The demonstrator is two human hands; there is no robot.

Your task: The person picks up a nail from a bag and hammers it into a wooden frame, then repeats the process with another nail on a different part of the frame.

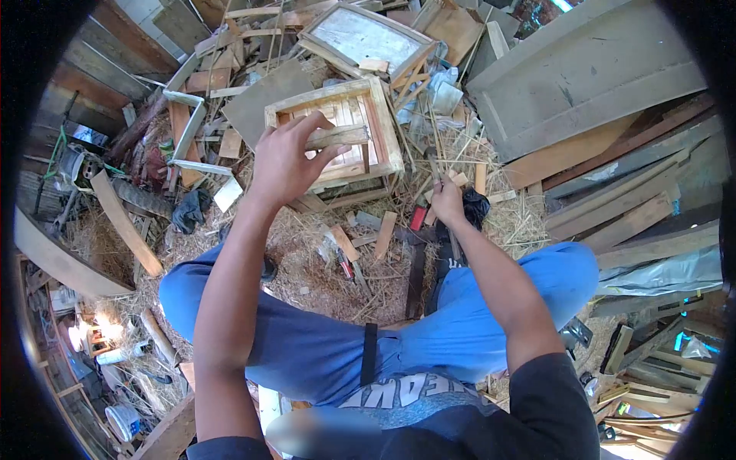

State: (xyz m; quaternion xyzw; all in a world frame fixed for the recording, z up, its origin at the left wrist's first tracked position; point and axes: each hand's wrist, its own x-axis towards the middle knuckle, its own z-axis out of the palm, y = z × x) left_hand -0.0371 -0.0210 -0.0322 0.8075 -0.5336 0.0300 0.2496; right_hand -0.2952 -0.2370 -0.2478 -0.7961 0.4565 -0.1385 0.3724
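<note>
Frame [389, 132] lies ahead; right of it, your right hand [448, 201] is wrapped round a tool [432, 159]; over it, your left hand [285, 163] pinches a block [336, 138]. You seem to be positioning it, which calls for a steady pinch.

reference item: framed pale panel [368, 38]. a large grey board [590, 77] lies to the right of the panel, set at a slant. long planks [632, 218] are piled to the panel's lower right. a white angular frame [189, 130] is located to the panel's lower left. farther along the same direction are a curved board [61, 259] and a white bucket [123, 422].
</note>
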